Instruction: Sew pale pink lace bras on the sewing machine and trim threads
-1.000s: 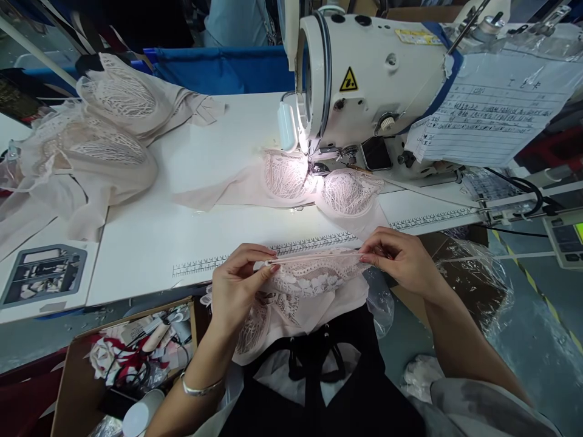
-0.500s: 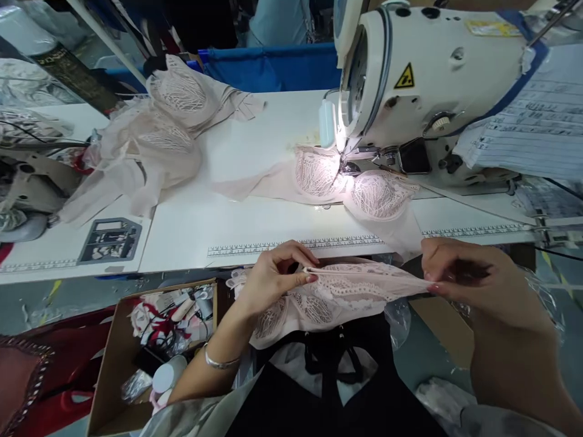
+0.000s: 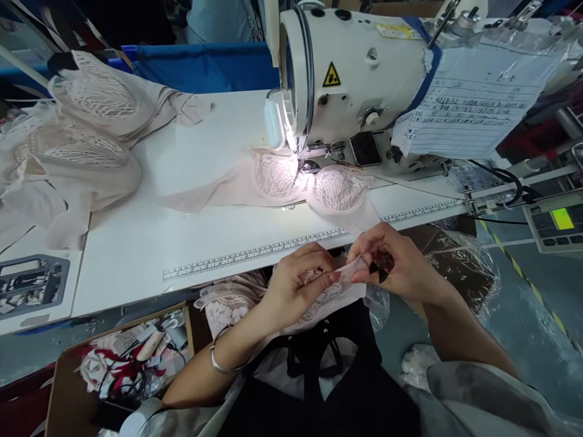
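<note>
A pale pink lace bra (image 3: 330,297) lies across my lap, below the table's front edge. My left hand (image 3: 296,285) is closed, pinching the bra's edge between thumb and fingers. Close beside it, my right hand (image 3: 387,261) pinches the same edge farther right. Something small, dark and pointed shows within the curled right fingers; I cannot make out its kind. A second pink lace bra (image 3: 339,189) rests on the sewing machine (image 3: 346,79) bed, one cup under the lit needle area.
More pink bras (image 3: 95,121) are heaped on the table's left. A printed ruler strip (image 3: 255,247) follows the front edge. Below left stands a cardboard box (image 3: 68,388) of scraps. A written sheet (image 3: 460,103) hangs on the machine, and a blue cloth bin (image 3: 200,67) stands behind.
My right hand has come in leftward beside my left hand, and the stretched bra edge between them is now short. The view has turned to the right.
</note>
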Action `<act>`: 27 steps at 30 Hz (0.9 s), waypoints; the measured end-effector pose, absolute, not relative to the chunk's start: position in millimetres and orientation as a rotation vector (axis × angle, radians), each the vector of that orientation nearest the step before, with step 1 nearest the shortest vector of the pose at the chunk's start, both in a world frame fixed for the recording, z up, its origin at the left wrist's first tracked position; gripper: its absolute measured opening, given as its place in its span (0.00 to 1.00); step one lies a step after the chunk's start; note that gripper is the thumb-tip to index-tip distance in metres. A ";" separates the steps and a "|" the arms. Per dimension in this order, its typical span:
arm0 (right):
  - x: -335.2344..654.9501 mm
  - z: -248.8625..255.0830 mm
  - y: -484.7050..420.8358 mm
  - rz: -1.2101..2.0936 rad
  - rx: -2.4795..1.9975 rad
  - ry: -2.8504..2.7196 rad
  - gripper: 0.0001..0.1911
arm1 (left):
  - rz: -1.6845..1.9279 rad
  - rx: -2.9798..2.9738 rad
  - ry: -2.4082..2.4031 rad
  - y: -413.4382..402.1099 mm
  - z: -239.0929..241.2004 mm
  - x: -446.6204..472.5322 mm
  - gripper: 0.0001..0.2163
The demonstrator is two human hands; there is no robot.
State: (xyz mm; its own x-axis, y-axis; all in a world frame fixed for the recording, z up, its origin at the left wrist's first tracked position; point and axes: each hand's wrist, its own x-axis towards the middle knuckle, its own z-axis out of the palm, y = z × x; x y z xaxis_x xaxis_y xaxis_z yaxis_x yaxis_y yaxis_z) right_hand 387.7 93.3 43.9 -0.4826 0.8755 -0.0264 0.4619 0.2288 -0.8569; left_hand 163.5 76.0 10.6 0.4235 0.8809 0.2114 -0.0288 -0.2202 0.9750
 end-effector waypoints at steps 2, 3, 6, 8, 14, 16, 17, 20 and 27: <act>392.6 41.4 94.5 1.187 -1.200 -2.055 0.15 | 1.018 1.545 0.786 78.4 11.2 162.7 0.09; 393.7 40.8 95.3 1.182 -1.191 -2.075 0.15 | 1.015 1.543 0.788 79.1 11.2 162.7 0.09; 394.0 40.7 98.1 1.167 -1.159 -2.096 0.13 | 0.999 1.555 0.789 79.8 10.5 163.7 0.09; 393.3 41.7 99.9 1.201 -1.117 -2.099 0.12 | 0.996 1.562 0.793 79.8 9.9 164.4 0.09; 394.7 43.6 101.1 1.249 -1.120 -2.025 0.15 | 1.020 1.566 0.799 81.8 10.1 166.1 0.09; 395.1 43.4 100.9 1.214 -1.132 -2.028 0.14 | 1.016 1.566 0.798 82.5 10.3 166.8 0.09; 395.0 43.5 101.0 1.201 -1.126 -2.049 0.13 | 1.013 1.566 0.799 82.8 10.4 167.0 0.09; 394.3 44.4 102.1 1.194 -1.082 -2.108 0.10 | 1.003 1.571 0.799 83.7 10.6 167.6 0.09; 393.9 47.8 101.9 1.183 -1.174 -2.080 0.10 | 1.005 1.508 0.777 84.4 11.1 171.0 0.09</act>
State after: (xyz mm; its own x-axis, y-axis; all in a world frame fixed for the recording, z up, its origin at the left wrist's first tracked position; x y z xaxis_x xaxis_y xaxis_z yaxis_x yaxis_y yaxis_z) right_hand 393.9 101.9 47.8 -0.5224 0.8526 -0.0116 0.4455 0.2613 -0.8563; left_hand 171.0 84.4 11.1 0.4228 0.8883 0.1791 -0.0500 -0.1745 0.9834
